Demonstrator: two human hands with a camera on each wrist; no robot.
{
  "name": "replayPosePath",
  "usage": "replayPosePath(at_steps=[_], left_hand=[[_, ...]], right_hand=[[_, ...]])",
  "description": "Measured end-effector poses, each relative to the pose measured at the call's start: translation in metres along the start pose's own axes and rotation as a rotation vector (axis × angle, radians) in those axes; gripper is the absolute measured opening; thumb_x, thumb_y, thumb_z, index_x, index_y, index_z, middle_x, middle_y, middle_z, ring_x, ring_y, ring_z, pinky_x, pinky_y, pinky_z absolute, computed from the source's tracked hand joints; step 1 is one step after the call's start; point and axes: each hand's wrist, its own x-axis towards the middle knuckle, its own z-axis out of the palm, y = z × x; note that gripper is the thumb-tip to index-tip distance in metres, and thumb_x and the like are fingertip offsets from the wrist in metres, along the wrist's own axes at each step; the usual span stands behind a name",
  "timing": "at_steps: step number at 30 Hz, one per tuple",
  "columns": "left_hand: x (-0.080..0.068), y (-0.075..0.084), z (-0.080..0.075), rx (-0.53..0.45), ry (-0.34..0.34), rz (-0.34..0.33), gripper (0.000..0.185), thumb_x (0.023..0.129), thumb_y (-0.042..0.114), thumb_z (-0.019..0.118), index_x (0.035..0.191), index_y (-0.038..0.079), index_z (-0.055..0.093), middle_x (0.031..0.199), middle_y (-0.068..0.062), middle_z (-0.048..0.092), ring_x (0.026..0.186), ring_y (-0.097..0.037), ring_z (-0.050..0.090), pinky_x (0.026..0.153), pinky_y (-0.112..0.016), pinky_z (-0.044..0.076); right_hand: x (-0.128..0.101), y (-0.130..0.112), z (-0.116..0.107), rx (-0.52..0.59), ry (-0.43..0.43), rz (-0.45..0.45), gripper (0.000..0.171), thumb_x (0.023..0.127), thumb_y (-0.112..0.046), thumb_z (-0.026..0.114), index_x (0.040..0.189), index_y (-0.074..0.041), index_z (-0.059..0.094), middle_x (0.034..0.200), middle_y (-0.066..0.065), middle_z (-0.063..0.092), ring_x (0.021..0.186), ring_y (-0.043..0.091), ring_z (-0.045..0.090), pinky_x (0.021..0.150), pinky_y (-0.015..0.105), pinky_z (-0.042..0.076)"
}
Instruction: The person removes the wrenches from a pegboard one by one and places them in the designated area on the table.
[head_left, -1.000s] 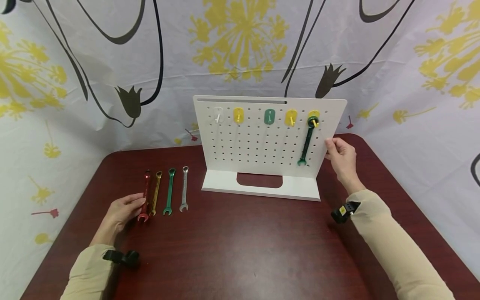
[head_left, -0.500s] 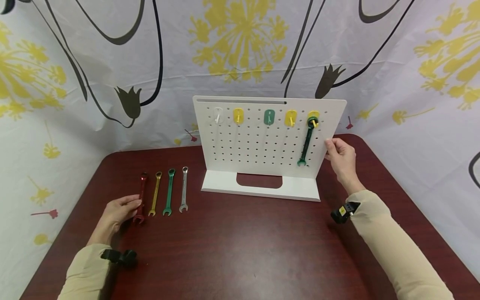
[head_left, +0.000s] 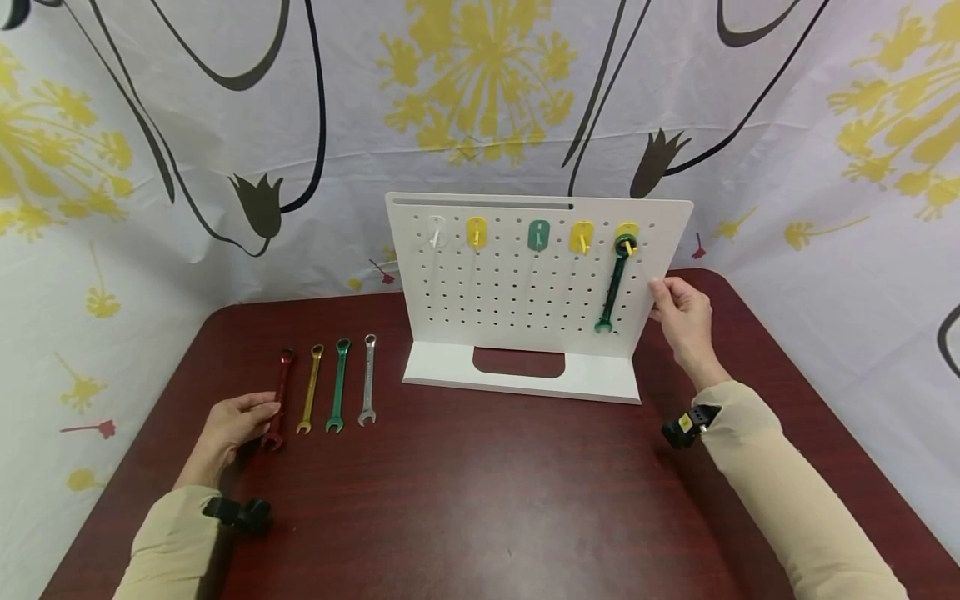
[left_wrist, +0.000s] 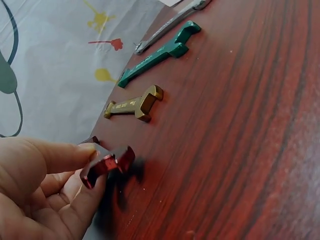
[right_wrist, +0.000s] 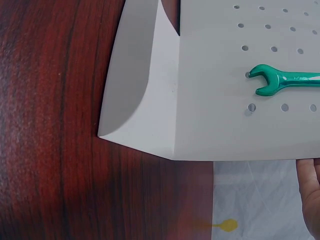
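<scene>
"What's the left hand [head_left: 234, 422] doing?"
"Pinching a shiny red metal wrench [head_left: 280, 395], just left of a gold metal wrench [head_left: 311, 390]."
"And the right hand [head_left: 684, 322]?"
"Thumb and fingers pinch the right edge of a white perforated board [head_left: 502, 333], where a green metal wrench [head_left: 615, 285] hangs from a yellow hook [head_left: 628, 227]."

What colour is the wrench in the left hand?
Red; the wrench shows best in the left wrist view.
</scene>
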Motion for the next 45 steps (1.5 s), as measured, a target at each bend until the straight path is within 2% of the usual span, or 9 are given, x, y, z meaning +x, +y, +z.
replayPosePath(at_steps=[3,8,11,18,23,29,36,40,45], left_hand=[[0.0,0.001,0.002,0.093,0.025,0.014,0.045,0.09,0.013,0.062,0.124,-0.014,0.051,0.073,0.021,0.062,0.065,0.005,0.058,0.059,-0.016,0.053],[-0.001,0.005,0.004,0.25,0.07,0.025,0.043,0.09,0.013,0.061,0.121,-0.015,0.053,0.079,0.011,0.065,0.065,0.007,0.058,0.06,-0.017,0.054],[-0.001,0.007,0.004,0.295,0.076,0.03,0.042,0.09,0.013,0.061,0.119,-0.015,0.054,0.082,0.004,0.069,0.065,0.008,0.058,0.06,-0.019,0.055],[-0.001,0.008,0.004,0.293,0.075,0.031,0.041,0.089,0.013,0.062,0.118,-0.015,0.055,0.079,0.007,0.069,0.063,0.006,0.06,0.059,-0.02,0.055],[-0.001,0.007,0.005,0.277,0.083,0.041,0.039,0.088,0.011,0.062,0.116,-0.016,0.055,0.076,0.01,0.068,0.062,0.005,0.06,0.057,-0.019,0.054],[-0.001,0.007,0.007,0.347,0.145,0.056,0.037,0.085,0.014,0.066,0.111,-0.013,0.06,0.072,0.009,0.069,0.057,0.005,0.059,0.053,-0.017,0.051],[-0.003,0.008,0.008,0.407,0.179,0.081,0.036,0.084,0.016,0.067,0.108,-0.012,0.063,0.072,0.006,0.07,0.054,0.007,0.057,0.051,-0.015,0.049],[-0.004,0.009,0.009,0.476,0.206,0.1,0.035,0.082,0.017,0.069,0.103,-0.01,0.065,0.07,0.003,0.07,0.051,0.006,0.055,0.05,-0.014,0.045],[-0.004,0.009,0.01,0.497,0.222,0.097,0.033,0.083,0.017,0.069,0.104,-0.008,0.066,0.072,0.001,0.071,0.051,0.005,0.055,0.05,-0.015,0.046]], right_hand=[[0.001,0.001,0.0,0.0,0.003,0.004,0.016,0.095,-0.018,0.054,0.086,-0.01,0.063,0.083,-0.007,0.065,0.075,-0.005,0.059,0.064,0.006,0.05],[0.001,0.002,0.0,-0.007,0.003,0.01,0.018,0.096,-0.019,0.054,0.089,-0.006,0.063,0.083,-0.007,0.064,0.076,-0.005,0.059,0.064,0.006,0.05],[0.002,0.003,0.0,-0.017,0.0,0.011,0.021,0.096,-0.02,0.053,0.092,-0.001,0.063,0.083,-0.009,0.063,0.076,-0.005,0.059,0.065,0.006,0.049],[0.004,0.007,0.0,-0.022,0.013,0.016,0.017,0.096,-0.021,0.054,0.089,-0.008,0.064,0.086,-0.004,0.065,0.076,-0.004,0.059,0.065,0.006,0.049],[0.002,0.004,0.0,-0.036,0.016,0.016,0.018,0.095,-0.021,0.054,0.091,-0.006,0.065,0.087,-0.005,0.066,0.076,-0.004,0.06,0.068,0.012,0.052],[0.002,0.003,0.0,-0.052,0.014,0.021,0.019,0.096,-0.021,0.054,0.091,-0.006,0.065,0.09,-0.003,0.067,0.077,-0.004,0.06,0.073,0.017,0.054],[0.012,0.024,-0.001,-0.04,0.001,0.025,0.02,0.096,-0.024,0.053,0.094,-0.009,0.065,0.093,-0.006,0.066,0.08,-0.006,0.059,0.067,0.008,0.05],[0.014,0.028,-0.001,-0.048,0.002,0.022,0.02,0.095,-0.027,0.053,0.094,-0.011,0.065,0.095,-0.006,0.066,0.081,-0.006,0.059,0.068,0.008,0.05],[0.012,0.028,0.0,-0.041,0.009,0.015,0.02,0.095,-0.028,0.054,0.092,-0.012,0.065,0.093,-0.007,0.065,0.081,-0.006,0.059,0.067,0.008,0.05]])
